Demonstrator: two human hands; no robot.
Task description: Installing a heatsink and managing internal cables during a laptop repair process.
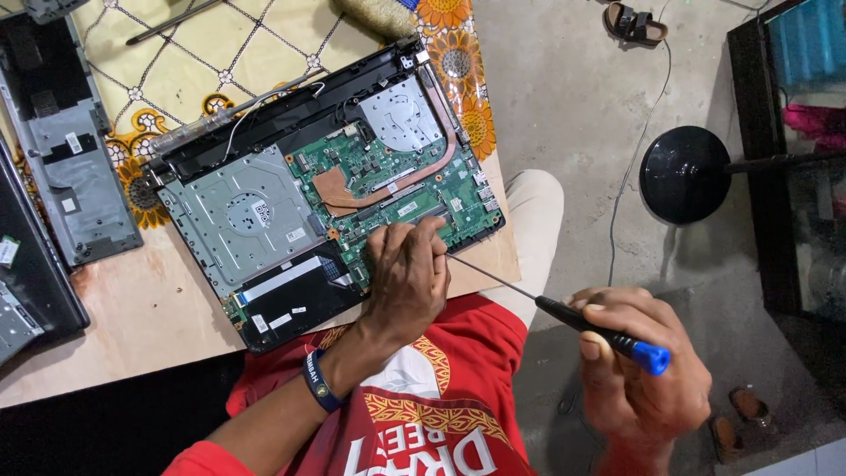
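Note:
An opened laptop (264, 220) lies on a wooden table, its green circuit board (397, 176), silver drive (242, 216) and copper heat pipe exposed. My left hand (407, 278) rests on the board's near edge, fingers curled and pressing down beside the memory slot. My right hand (648, 370) is off the table to the right, gripping a screwdriver (599, 330) with a black handle and blue cap. Its thin shaft reaches left, and the tip meets the board at my left fingers.
A grey laptop cover (75, 167) and another dark laptop part (26, 273) lie at the table's left. A floral cloth (220, 44) covers the far side. A black round stand base (686, 174) sits on the concrete floor, with sandals (634, 22) beyond.

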